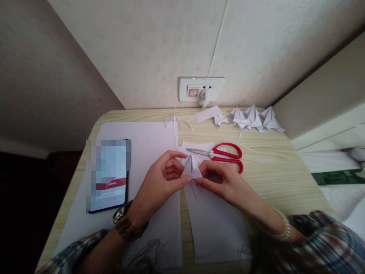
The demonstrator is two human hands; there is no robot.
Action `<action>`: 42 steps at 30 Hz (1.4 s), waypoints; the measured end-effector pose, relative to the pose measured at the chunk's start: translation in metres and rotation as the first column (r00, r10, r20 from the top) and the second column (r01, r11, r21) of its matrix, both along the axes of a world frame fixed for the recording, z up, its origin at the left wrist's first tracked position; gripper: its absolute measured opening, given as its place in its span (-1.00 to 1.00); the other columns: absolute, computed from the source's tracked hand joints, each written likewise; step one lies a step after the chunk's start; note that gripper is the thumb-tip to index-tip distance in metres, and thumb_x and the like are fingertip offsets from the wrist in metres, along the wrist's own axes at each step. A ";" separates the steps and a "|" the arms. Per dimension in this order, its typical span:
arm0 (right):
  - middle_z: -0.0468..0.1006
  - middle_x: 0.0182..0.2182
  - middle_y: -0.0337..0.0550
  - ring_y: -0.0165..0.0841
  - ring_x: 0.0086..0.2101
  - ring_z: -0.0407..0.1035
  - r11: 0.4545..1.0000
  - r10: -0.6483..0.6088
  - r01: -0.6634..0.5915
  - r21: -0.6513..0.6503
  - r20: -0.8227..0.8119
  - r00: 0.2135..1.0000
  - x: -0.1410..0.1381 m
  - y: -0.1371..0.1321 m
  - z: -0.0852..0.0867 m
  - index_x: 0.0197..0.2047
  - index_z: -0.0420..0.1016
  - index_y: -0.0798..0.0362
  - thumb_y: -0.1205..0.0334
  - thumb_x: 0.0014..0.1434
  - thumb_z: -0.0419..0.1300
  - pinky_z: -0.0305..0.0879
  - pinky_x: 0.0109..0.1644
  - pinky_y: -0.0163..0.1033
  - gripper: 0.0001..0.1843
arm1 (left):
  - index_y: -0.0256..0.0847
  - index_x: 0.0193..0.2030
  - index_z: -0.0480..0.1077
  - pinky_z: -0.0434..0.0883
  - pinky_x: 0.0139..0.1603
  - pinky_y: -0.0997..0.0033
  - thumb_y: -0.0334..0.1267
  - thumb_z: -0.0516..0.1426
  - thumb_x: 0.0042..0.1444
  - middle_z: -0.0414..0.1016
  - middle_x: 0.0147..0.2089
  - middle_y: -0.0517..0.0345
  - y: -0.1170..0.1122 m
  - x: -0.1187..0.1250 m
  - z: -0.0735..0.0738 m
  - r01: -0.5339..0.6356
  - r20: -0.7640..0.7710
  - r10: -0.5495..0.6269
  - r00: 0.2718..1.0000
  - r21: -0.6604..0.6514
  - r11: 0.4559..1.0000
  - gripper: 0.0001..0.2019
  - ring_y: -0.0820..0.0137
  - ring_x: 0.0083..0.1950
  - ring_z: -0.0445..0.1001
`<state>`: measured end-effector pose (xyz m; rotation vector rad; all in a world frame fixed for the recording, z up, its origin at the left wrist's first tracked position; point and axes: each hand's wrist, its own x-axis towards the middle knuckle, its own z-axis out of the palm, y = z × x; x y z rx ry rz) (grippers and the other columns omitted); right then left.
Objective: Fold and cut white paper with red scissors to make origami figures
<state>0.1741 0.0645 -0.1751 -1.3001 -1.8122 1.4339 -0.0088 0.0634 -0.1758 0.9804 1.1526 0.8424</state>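
In the head view, both hands meet over the middle of the worktop [273, 171]. The left hand [161, 179] and the right hand [221, 175] each pinch one side of a small folded white paper [188, 167], their grip closed on it between thumb and fingers. The fingers cover its sides, and its back is hard to make out. The right hand also hides part of the lower red loop of the scissors [211, 153], which lie just beyond. Pixel blocks mask much of the phone [114, 192]; both plaid sleeves [322, 243] are cut off by the frame.

The worktop's far edge meets the wall [142, 57] below a socket [184, 95]. Pale grain shows right of the right hand and in a narrow gap between the left paper stack [142, 133] and the right paper stack [216, 232].

The stacks are smooth and flat; pointed, pleated paper shapes [253, 118] stand near the far right corner, with thin curled strips [175, 129] further left.
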 end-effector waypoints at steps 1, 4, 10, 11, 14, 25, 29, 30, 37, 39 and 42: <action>0.40 -0.55 -0.30 -0.44 -0.49 0.26 1.000 0.002 -0.002 -0.006 -0.001 1.000 0.000 0.000 0.000 -0.47 0.36 0.08 0.26 0.13 0.22 0.13 -0.42 -0.34 -0.82 | -0.18 -0.17 0.35 0.40 -0.32 0.55 -0.47 0.31 -0.19 0.41 -0.47 0.40 0.000 0.000 0.000 0.003 0.000 -0.003 1.000 -0.001 1.000 -0.59 0.52 -0.41 0.46; 0.37 -0.58 -0.31 -0.46 -0.52 0.23 1.000 0.009 -0.009 -0.018 0.000 1.000 -0.001 0.001 0.000 -0.51 0.34 0.08 0.26 0.12 0.23 0.10 -0.45 -0.35 -0.79 | -0.18 -0.17 0.35 0.39 -0.33 0.59 -0.49 0.31 -0.19 0.40 -0.48 0.41 -0.001 0.000 0.000 0.015 -0.001 -0.015 1.000 0.001 1.000 -0.60 0.54 -0.41 0.45; 0.38 -0.61 -0.31 -0.47 -0.55 0.23 0.997 0.015 -0.018 -0.071 -0.037 0.999 0.000 0.002 0.001 -0.53 0.32 0.08 0.11 0.12 0.25 0.10 -0.47 -0.35 -0.70 | -0.19 -0.15 0.34 0.40 -0.31 0.56 -0.47 0.32 -0.18 0.44 -0.44 0.38 -0.001 0.000 0.000 0.044 0.026 -0.044 0.999 -0.009 0.999 -0.58 0.50 -0.37 0.47; 0.38 -0.61 -0.31 -0.47 -0.55 0.23 0.996 0.012 -0.016 -0.084 -0.044 0.999 0.000 0.002 0.001 -0.54 0.32 0.07 0.09 0.11 0.26 0.10 -0.47 -0.35 -0.68 | -0.19 -0.14 0.34 0.40 -0.30 0.55 -0.46 0.32 -0.18 0.45 -0.44 0.36 -0.001 0.000 0.000 0.051 0.039 -0.051 0.998 -0.014 0.999 -0.57 0.49 -0.36 0.48; 0.36 -0.62 -0.32 -0.48 -0.56 0.21 0.993 -0.012 0.002 -0.121 -0.077 0.997 0.002 0.002 0.001 -0.56 0.30 0.07 0.06 0.10 0.27 0.08 -0.49 -0.36 -0.65 | -0.19 -0.11 0.35 0.41 -0.27 0.53 -0.44 0.33 -0.16 0.49 -0.41 0.33 0.000 -0.002 0.000 0.066 0.080 -0.063 0.995 -0.042 0.997 -0.56 0.48 -0.34 0.50; 0.37 -0.61 -0.31 -0.48 -0.55 0.21 0.973 -0.080 0.039 -0.228 -0.175 0.981 0.006 0.003 0.001 -0.56 0.31 0.07 0.05 0.06 0.30 0.08 -0.48 -0.35 -0.65 | -0.15 0.06 0.32 0.43 -0.27 0.47 -0.32 0.34 -0.13 0.61 -0.26 0.15 0.003 -0.008 0.004 0.089 0.170 -0.058 0.984 -0.186 0.978 -0.44 0.34 -0.26 0.58; 0.38 -0.60 -0.31 -0.48 -0.54 0.21 0.970 -0.085 0.036 -0.242 -0.196 0.977 0.006 0.002 0.001 -0.55 0.32 0.08 0.06 0.05 0.31 0.07 -0.48 -0.35 -0.65 | -0.15 0.04 0.33 0.41 -0.29 0.53 -0.37 0.35 -0.15 0.61 -0.30 0.21 0.003 -0.008 0.005 0.083 0.181 -0.046 0.982 -0.204 0.975 -0.44 0.42 -0.31 0.57; 0.37 -0.60 -0.31 -0.48 -0.54 0.21 0.969 -0.085 0.036 -0.243 -0.196 0.977 0.006 0.002 0.001 -0.55 0.31 0.08 0.05 0.05 0.31 0.06 -0.48 -0.35 -0.65 | -0.15 0.04 0.33 0.41 -0.28 0.53 -0.38 0.35 -0.15 0.61 -0.31 0.22 0.003 -0.008 0.004 0.079 0.181 -0.042 0.983 -0.204 0.976 -0.44 0.44 -0.31 0.57; 0.36 -0.60 -0.31 -0.48 -0.54 0.19 0.974 -0.077 0.041 -0.223 -0.158 0.984 0.006 0.003 0.001 -0.56 0.29 0.07 -0.01 0.05 0.30 0.04 -0.49 -0.34 -0.61 | -0.17 0.03 0.35 0.42 -0.25 0.51 -0.35 0.34 -0.13 0.61 -0.32 0.20 0.002 -0.007 0.003 0.065 0.150 -0.040 0.988 -0.170 0.983 -0.48 0.41 -0.30 0.57; 0.36 -0.60 -0.30 -0.47 -0.54 0.20 0.974 -0.076 0.040 -0.225 -0.155 0.985 0.005 0.003 0.002 -0.56 0.29 0.06 -0.02 0.04 0.30 0.05 -0.48 -0.34 -0.61 | -0.17 0.02 0.36 0.42 -0.26 0.50 -0.33 0.34 -0.12 0.61 -0.33 0.21 0.002 -0.006 0.004 0.055 0.131 -0.034 0.991 -0.161 0.985 -0.49 0.41 -0.31 0.57; 0.36 -0.60 -0.30 -0.46 -0.54 0.20 0.970 -0.080 0.040 -0.241 -0.155 0.985 0.004 0.002 0.003 -0.56 0.29 0.06 -0.02 0.02 0.31 0.06 -0.48 -0.34 -0.61 | -0.16 0.00 0.38 0.42 -0.27 0.53 -0.32 0.35 -0.12 0.59 -0.37 0.25 0.002 -0.006 0.003 0.042 0.127 -0.022 0.992 -0.159 0.986 -0.51 0.44 -0.34 0.56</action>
